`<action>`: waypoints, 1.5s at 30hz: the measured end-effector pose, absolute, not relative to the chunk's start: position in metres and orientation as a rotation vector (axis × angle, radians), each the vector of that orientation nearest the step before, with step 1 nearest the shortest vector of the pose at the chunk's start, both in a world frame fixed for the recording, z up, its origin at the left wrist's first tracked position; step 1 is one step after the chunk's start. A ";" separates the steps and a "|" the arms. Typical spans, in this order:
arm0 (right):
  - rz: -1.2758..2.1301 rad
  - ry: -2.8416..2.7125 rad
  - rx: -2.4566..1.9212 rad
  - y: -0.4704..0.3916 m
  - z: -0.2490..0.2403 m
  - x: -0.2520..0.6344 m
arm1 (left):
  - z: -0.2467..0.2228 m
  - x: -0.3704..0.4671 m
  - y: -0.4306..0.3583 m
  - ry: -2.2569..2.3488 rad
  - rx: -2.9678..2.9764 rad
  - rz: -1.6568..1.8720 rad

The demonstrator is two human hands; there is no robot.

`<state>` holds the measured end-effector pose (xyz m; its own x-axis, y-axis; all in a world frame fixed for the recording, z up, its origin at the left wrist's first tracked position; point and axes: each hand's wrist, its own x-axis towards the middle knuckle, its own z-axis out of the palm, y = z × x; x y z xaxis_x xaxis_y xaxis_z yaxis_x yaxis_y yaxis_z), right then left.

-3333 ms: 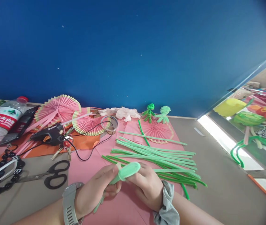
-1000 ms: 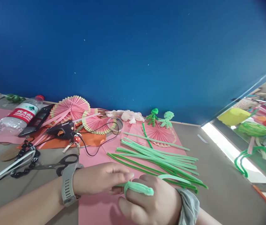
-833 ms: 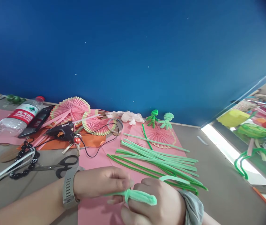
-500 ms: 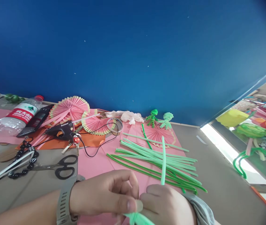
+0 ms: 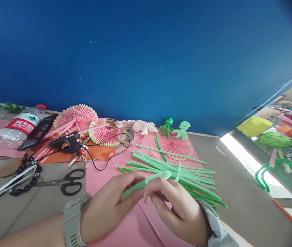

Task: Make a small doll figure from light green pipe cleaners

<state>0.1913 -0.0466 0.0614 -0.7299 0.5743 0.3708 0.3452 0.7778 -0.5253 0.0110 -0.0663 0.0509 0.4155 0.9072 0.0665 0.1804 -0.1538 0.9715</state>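
Observation:
Light green pipe cleaners (image 5: 158,175), bent into a loop and bundled, lie between my two hands. My left hand (image 5: 115,202) grips the bundle, with one end sticking out over its fingers. At the right, my right hand (image 5: 178,209) pinches the same bundle, its fingertips meeting those of my left hand. One stem rises above the right knuckles. Just beyond the hands, loose light and dark green pipe cleaners (image 5: 187,175) are spread over pink paper (image 5: 102,178).
Two small green figures (image 5: 167,127) stand by the blue wall. Pink paper fans (image 5: 76,118), a glue gun (image 5: 67,142), keys, black scissors (image 5: 71,181), a beaded string and a plastic bottle (image 5: 24,125) are at the left.
Both hands have turned and the green bundle has come up from the bottom edge into fuller view. The upright stem shows shorter above my right hand.

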 end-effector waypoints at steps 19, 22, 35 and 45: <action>0.427 -2.501 -0.641 -0.038 0.044 0.192 | 0.039 0.001 -0.052 0.811 1.216 0.634; 0.235 -2.534 -0.828 -0.039 0.042 0.190 | 0.040 -0.002 -0.050 0.823 1.252 0.611; -0.151 -2.661 -0.907 -0.035 0.033 0.192 | 0.036 -0.001 -0.051 0.721 1.111 0.595; -0.118 -2.620 -0.970 -0.045 0.027 0.183 | 0.036 0.006 -0.063 1.421 2.272 0.449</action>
<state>0.1826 -0.0452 0.0269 -0.7075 0.6165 0.3454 0.6451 0.7630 -0.0404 0.0063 -0.0629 0.0359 0.4253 0.9038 0.0483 0.7676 -0.3885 0.5097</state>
